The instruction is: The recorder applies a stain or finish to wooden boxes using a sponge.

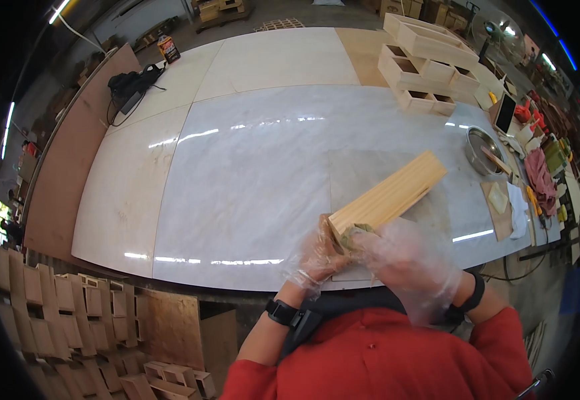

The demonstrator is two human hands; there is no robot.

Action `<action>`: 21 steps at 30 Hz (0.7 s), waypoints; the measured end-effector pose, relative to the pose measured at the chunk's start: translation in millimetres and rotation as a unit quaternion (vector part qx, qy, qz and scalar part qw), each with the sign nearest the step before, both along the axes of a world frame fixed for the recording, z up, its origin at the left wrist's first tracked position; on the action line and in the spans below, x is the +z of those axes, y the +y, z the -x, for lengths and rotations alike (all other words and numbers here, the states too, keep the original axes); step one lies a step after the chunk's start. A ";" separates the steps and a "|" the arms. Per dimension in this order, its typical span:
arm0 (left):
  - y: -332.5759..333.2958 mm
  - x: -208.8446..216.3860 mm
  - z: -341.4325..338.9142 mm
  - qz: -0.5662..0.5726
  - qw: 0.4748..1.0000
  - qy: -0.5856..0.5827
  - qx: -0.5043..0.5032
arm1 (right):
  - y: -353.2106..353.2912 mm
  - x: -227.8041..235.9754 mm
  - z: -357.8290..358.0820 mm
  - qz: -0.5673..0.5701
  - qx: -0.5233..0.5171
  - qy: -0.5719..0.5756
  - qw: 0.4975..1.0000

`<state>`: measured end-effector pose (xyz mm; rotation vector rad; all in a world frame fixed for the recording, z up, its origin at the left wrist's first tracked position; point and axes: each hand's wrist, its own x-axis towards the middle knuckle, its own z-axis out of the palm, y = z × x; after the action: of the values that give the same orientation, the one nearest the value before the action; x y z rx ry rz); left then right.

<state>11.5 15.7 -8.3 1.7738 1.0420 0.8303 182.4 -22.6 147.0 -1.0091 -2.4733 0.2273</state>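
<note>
A long piece of pale wood with clear grain (391, 191), shaped like a narrow box, lies slantwise over the near right of the table, its far end pointing up and right. My left hand (321, 252), in a clear plastic glove, grips its near end. In my right hand (407, 257), also in a loose clear glove, is a crumpled greenish cloth or pad (357, 235), pressed against that same near end. The gloves' folds partly hide the fingers. What the side of the wood facing down looks like is hidden.
Pale wooden boxes with compartments (430, 70) are stacked at the far right. A metal bowl with a brush (485, 148) stands right, near a phone (505, 112), a white cloth (517, 210) and a pink cloth (541, 175). A black bag (133, 87) and bottle (168, 49) sit far left.
</note>
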 end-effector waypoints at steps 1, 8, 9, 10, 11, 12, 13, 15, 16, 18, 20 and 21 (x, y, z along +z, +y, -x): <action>1.0 -6.6 1.9 0.000 1.000 -0.001 0.002 | 3.3 -4.6 2.1 0.000 0.002 -0.001 1.000; 5.2 -4.4 -7.1 -0.080 0.991 -0.059 -0.085 | 52.7 -65.8 12.8 -0.043 0.010 -0.015 0.999; 5.3 -10.4 -3.6 -0.094 0.994 -0.023 -0.058 | 50.0 -55.3 17.9 -0.001 0.011 -0.020 1.000; 4.0 -13.7 0.0 -0.093 0.994 -0.022 -0.048 | 38.8 -43.3 20.4 0.000 0.020 -0.020 1.000; 1.0 -16.8 2.0 -0.033 0.999 -0.040 -0.009 | 20.0 -32.1 18.8 -0.019 -0.010 -0.015 1.000; -2.9 -15.7 -0.6 0.027 0.998 -0.061 0.020 | 5.7 -25.9 14.6 -0.039 -0.049 -0.014 0.998; -2.9 -13.9 -1.4 0.029 0.997 -0.063 0.023 | 2.5 -26.7 13.2 -0.037 -0.046 -0.016 0.998; 1.9 -4.6 -4.8 -0.012 1.000 0.008 0.000 | -4.1 -24.4 6.1 -0.036 -0.054 -0.009 0.998; 3.2 -1.6 -5.2 -0.013 1.000 0.006 -0.013 | 1.5 -26.1 7.2 -0.037 -0.068 -0.011 0.997; 4.9 5.5 -3.8 -0.100 0.992 -0.051 -0.064 | 21.6 -32.2 18.3 -0.031 -0.037 -0.011 0.999; 1.2 -14.1 2.3 -0.132 0.989 -0.029 -0.064 | 24.9 -38.7 26.8 -0.047 -0.039 0.007 0.998; 3.4 -12.6 2.9 -0.155 0.987 -0.006 -0.049 | 26.4 -43.7 26.1 -0.054 -0.027 0.024 0.998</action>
<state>8.6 19.1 -20.9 2.0599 0.8438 0.9799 156.3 3.7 103.2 -1.0108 -2.3848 0.0993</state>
